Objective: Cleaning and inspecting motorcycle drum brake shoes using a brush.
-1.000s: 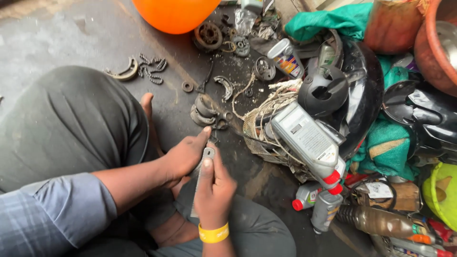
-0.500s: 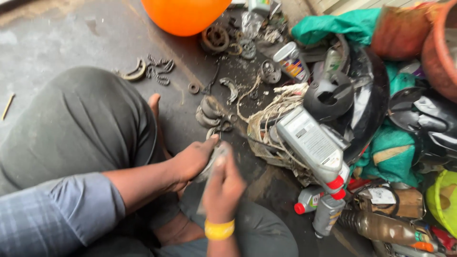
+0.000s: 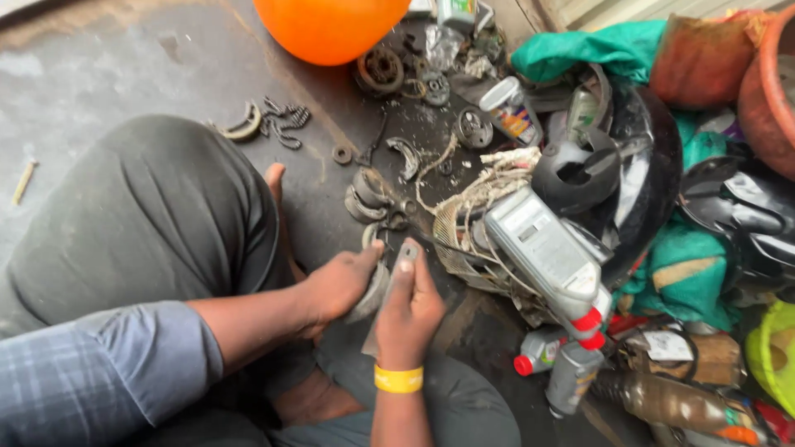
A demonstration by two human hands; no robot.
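your left hand is curled around a curved grey metal piece, worn and dull, shaped like an arc; most of it is hidden by your fingers. your right hand, with a yellow band on the wrist, grips a flat grey strip and presses it with the thumb laid along it. the strip's long axis runs up and away from you, its squared tip pointing toward the pile ahead. both things sit low in the middle of the view, just above your lap, touching or nearly touching each other; you cannot tell which.

left of the hands your bent knee in dark trousers fills the floor. farther up lie a curved metal shoe and small springs. an orange ball sits at the top. just beyond your hands are more curved metal pieces, then a tangle of cord, a grey bottle with a red cap, a black helmet and green cloth.
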